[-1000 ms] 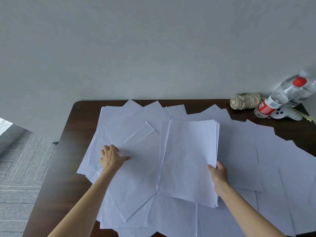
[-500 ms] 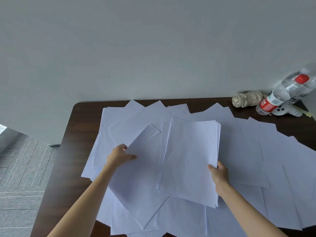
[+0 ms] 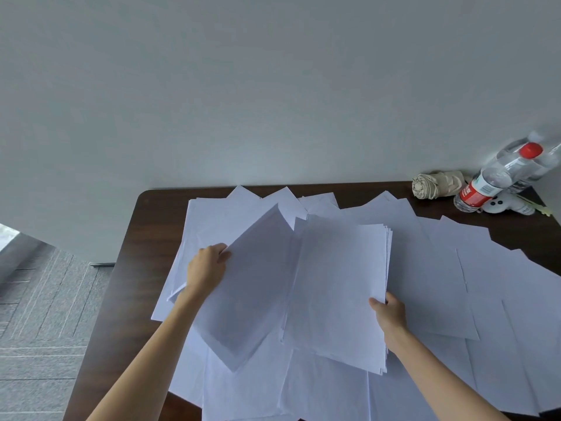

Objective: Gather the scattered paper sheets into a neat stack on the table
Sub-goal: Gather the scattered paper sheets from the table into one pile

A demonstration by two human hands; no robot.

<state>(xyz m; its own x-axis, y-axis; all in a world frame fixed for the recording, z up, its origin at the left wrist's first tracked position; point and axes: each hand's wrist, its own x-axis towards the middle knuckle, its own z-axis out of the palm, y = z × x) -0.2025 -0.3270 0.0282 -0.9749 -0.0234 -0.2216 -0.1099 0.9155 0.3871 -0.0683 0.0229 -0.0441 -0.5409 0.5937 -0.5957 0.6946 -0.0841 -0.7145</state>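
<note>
Left hand [image 3: 208,268] pinches one raised sheet [image 3: 252,287]; right hand [image 3: 390,314] grips the stack [image 3: 337,290] edge. Risk: limp sheet may buckle, landing askew.

Light: soft, diffuse, cool daylight, moderately bright; shadows faint and soft-edged. Colour cast: blue-grey on wall [image 3: 273,86], faint lavender on paper sheets [image 3: 440,284]. Highlight: one blown-out white patch at the far left edge, above the floor [image 3: 36,329]. Shading: lifted sheet [image 3: 249,299] reads greyer than its neighbours; thin soft shadow line along the right side of the stack [image 3: 340,287]. Sheen: dull streaked reflection on the dark table [image 3: 133,284], left side. Distortion: wide-angle bowing of the table edges; water bottle [image 3: 485,183] at the right margin stretched and smeared. Sharpness: centre adequate, corners soft
</note>
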